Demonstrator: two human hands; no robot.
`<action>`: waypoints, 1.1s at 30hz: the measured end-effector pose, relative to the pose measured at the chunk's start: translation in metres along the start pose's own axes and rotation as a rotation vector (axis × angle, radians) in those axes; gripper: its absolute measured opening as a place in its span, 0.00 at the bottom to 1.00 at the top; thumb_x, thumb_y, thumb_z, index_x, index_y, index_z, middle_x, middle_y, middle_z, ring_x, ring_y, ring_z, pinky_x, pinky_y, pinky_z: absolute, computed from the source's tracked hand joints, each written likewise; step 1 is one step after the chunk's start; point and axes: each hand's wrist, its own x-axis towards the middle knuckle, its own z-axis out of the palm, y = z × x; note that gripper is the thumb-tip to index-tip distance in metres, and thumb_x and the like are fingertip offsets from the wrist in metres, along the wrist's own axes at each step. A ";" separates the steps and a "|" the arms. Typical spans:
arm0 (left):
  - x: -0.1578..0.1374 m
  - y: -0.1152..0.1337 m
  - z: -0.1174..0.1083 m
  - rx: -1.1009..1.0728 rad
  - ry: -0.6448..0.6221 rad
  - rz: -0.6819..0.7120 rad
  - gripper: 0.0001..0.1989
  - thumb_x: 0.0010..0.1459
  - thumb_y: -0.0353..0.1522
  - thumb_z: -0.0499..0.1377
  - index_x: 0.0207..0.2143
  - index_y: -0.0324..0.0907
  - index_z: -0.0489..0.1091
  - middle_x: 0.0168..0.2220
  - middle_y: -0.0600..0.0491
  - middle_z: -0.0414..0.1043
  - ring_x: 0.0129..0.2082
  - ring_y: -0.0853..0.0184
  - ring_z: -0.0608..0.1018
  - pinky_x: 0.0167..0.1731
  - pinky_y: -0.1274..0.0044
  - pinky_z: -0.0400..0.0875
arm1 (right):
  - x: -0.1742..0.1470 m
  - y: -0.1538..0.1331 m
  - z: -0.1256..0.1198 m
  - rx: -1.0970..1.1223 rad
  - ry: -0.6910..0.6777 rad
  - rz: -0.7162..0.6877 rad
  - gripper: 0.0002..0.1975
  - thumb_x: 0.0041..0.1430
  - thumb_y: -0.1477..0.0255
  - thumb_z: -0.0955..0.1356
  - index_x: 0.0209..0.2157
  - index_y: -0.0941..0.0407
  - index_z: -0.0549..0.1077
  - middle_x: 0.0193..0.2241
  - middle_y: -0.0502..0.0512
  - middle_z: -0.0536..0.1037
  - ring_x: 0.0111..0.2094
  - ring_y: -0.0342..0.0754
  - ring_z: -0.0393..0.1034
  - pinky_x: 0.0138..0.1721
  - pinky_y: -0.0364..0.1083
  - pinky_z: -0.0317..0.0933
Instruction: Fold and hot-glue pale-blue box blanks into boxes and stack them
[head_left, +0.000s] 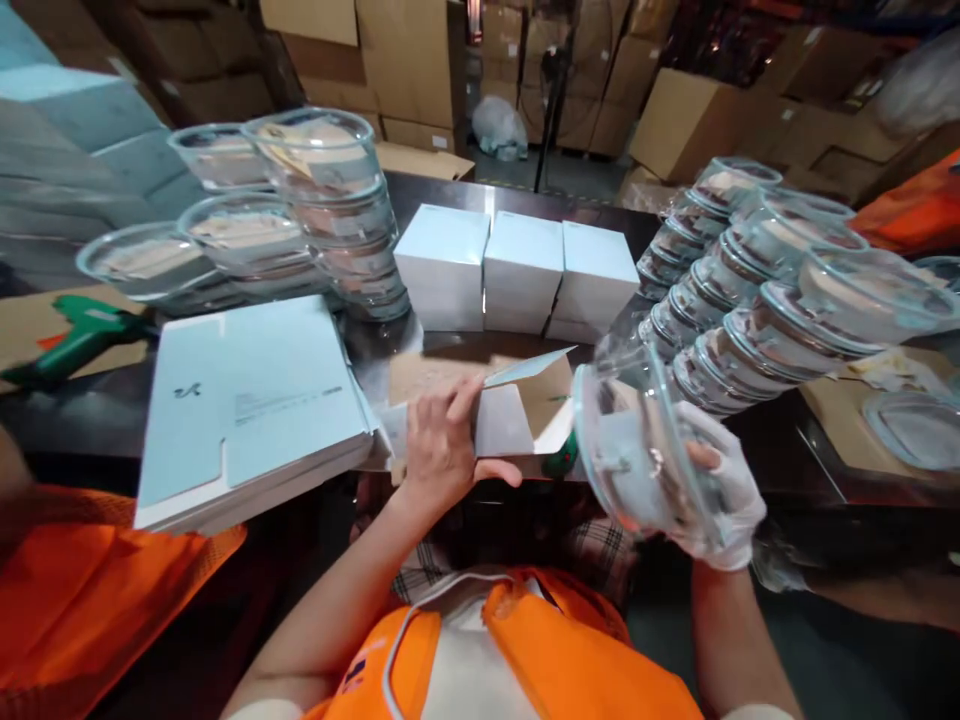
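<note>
My bare left hand [442,440] lies curled over the side of a small white carton [504,420], its thumb sticking out to the right. The carton's top is open, with one flap [534,368] raised and the brown inside showing. To the right, my right hand [716,490] in a white glove grips a round clear glass bowl [637,450]. The bowl is tilted on its side, apart from the carton, and something pale and brownish shows through the glass. A pile of flat, folded white cartons [255,400] lies left of my left hand.
Three stacks of closed white boxes [525,270] stand behind the carton. Stacked glass bowls rise at left [337,200] and right [750,310]. A green glue gun [82,335] lies far left. People in orange are at both sides. Brown cartons [405,70] fill the background.
</note>
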 end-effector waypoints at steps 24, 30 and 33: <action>-0.078 -0.017 -0.004 -0.544 0.097 -0.476 0.36 0.67 0.63 0.48 0.41 0.44 0.79 0.48 0.43 0.80 0.62 0.49 0.76 0.65 0.57 0.69 | 0.041 0.007 0.159 0.373 -0.232 0.201 0.54 0.44 0.22 0.61 0.53 0.51 0.75 0.71 0.64 0.61 0.71 0.67 0.61 0.71 0.61 0.60; -0.067 -0.009 -0.002 -0.735 0.295 -0.767 0.28 0.62 0.55 0.64 0.54 0.46 0.71 0.46 0.48 0.79 0.42 0.61 0.83 0.47 0.68 0.78 | 0.056 -0.024 0.189 0.461 0.195 0.371 0.28 0.60 0.60 0.71 0.60 0.48 0.66 0.60 0.61 0.75 0.61 0.59 0.73 0.66 0.63 0.65; -0.058 -0.018 -0.001 -0.779 0.199 -0.660 0.30 0.56 0.59 0.68 0.46 0.45 0.78 0.46 0.45 0.80 0.45 0.56 0.84 0.49 0.65 0.78 | 0.063 -0.027 0.188 0.528 0.205 0.388 0.33 0.57 0.69 0.71 0.63 0.44 0.61 0.62 0.60 0.73 0.61 0.58 0.73 0.62 0.61 0.70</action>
